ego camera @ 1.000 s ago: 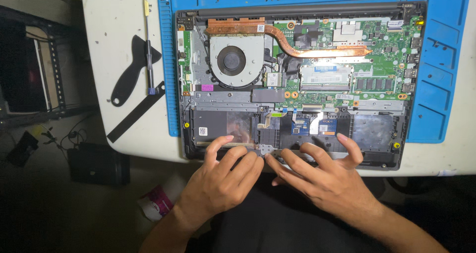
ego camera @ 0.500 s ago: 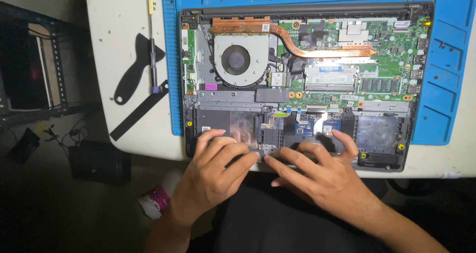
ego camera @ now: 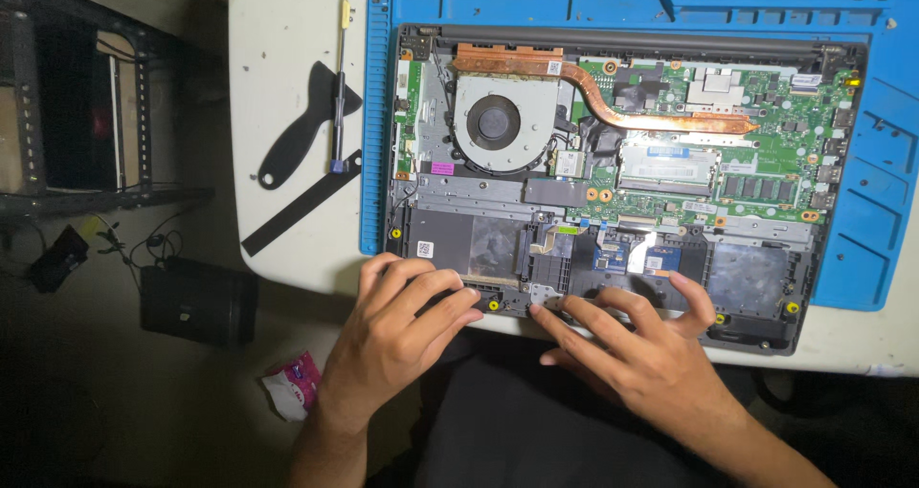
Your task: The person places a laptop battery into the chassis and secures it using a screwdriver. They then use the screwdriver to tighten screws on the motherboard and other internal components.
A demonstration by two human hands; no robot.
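Note:
An opened laptop [ego camera: 622, 172] lies bottom up on a blue work mat [ego camera: 862, 210], showing a round fan [ego camera: 493, 124], copper heat pipe [ego camera: 613, 105] and green circuit board [ego camera: 766, 177]. My left hand [ego camera: 402, 325] rests on the laptop's near edge at the left, fingers spread over the black lower section. Just right of it, my right hand [ego camera: 632, 349] presses its fingers on the same near edge by a small metal bracket [ego camera: 543, 295]. Neither hand holds anything.
On the white table [ego camera: 287, 86] left of the mat lie a black plastic pry tool [ego camera: 302, 134], a thin screwdriver [ego camera: 339, 77] and a flat black strip [ego camera: 302, 204]. A dark shelf rack [ego camera: 77, 115], a black box [ego camera: 196, 301] and a pink wrapper [ego camera: 292, 385] are on the floor.
The view has shifted so the laptop sits further right. Both hands have slid slightly toward me along the near edge, fingertips still on it.

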